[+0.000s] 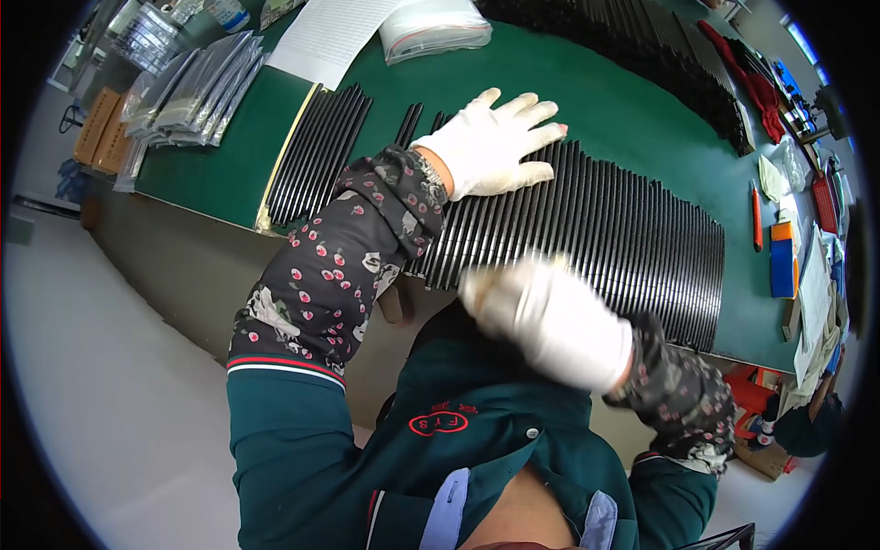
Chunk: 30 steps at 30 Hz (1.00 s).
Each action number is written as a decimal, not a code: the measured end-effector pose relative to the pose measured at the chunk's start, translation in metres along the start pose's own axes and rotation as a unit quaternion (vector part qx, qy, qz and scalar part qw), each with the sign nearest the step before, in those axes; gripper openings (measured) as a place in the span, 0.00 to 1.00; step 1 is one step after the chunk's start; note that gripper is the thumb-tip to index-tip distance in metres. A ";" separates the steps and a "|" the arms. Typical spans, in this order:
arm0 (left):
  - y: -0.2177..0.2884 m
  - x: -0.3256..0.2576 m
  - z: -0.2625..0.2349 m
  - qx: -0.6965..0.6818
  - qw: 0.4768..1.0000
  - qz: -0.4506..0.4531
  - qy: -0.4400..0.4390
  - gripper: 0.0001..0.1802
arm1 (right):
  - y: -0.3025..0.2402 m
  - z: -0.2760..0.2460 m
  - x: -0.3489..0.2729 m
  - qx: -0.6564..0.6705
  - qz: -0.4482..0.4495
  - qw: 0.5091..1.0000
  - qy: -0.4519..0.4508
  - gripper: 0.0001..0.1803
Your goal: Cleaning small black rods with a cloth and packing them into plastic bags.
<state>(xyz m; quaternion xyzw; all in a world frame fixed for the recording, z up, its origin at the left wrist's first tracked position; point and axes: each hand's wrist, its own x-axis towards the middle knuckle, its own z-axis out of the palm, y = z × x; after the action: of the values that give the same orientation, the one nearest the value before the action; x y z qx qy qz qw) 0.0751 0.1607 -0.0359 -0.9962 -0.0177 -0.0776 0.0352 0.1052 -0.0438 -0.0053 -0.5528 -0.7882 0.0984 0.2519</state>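
A wide row of slim black rods (605, 229) lies side by side on the green tabletop, their near ends along the table's front edge. My left hand (495, 142), in a white glove, rests flat over the far left part of this row with its fingers spread, holding nothing. My right hand (555, 316), also gloved in white, is in front of the rods' near ends. It is blurred by motion, its fingers curled together. A tan patch shows at its fingertips; whatever they grip cannot be made out. Another group of black rods (321, 151) lies to the left, beside a pale yellowish strip (286, 160).
Far left are stacked plastic-wrapped packs (197, 92) and brown boxes (99, 128). A paper sheet (325, 37) and clear bags (435, 32) lie at the back. More dark rods (632, 60) fill the far right. An orange-red tool (756, 218) and a blue-orange block (782, 261) lie rightward.
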 end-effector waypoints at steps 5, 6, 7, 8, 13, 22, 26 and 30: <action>0.002 -0.003 -0.007 -0.007 1.000 -0.013 -0.025 0.32 | -0.014 -0.021 0.011 0.173 0.044 0.984 -0.017 0.10; 0.002 -0.002 -0.007 -0.017 0.999 -0.014 -0.023 0.32 | -0.001 -0.031 0.026 0.257 0.134 0.957 0.020 0.09; -0.002 -0.001 -0.002 0.008 1.000 0.002 -0.011 0.32 | 0.020 -0.022 0.033 -0.103 0.008 0.975 0.194 0.08; 0.000 0.002 -0.002 0.008 1.000 0.006 -0.008 0.32 | 0.044 0.007 0.026 0.022 0.045 0.985 0.168 0.09; 0.002 0.002 -0.001 -0.014 1.000 -0.010 -0.016 0.32 | -0.031 0.007 0.006 -0.062 -0.094 0.986 -0.124 0.10; 0.000 0.002 -0.001 -0.021 1.000 -0.013 -0.016 0.32 | -0.038 0.026 0.009 -0.055 -0.116 0.977 -0.167 0.11; 0.004 0.001 -0.004 -0.025 0.999 -0.015 -0.017 0.32 | -0.021 -0.003 0.040 0.000 -0.067 0.989 0.130 0.14; 0.000 0.002 -0.007 -0.034 0.999 -0.020 -0.037 0.32 | -0.026 0.020 0.030 -0.074 -0.033 0.990 -0.115 0.13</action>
<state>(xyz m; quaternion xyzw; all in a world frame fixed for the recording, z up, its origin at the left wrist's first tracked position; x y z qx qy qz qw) 0.0756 0.1602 -0.0288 -0.9985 -0.0361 -0.0421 -0.0013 0.0661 -0.0230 -0.0023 -0.5282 -0.8351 0.0944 0.1209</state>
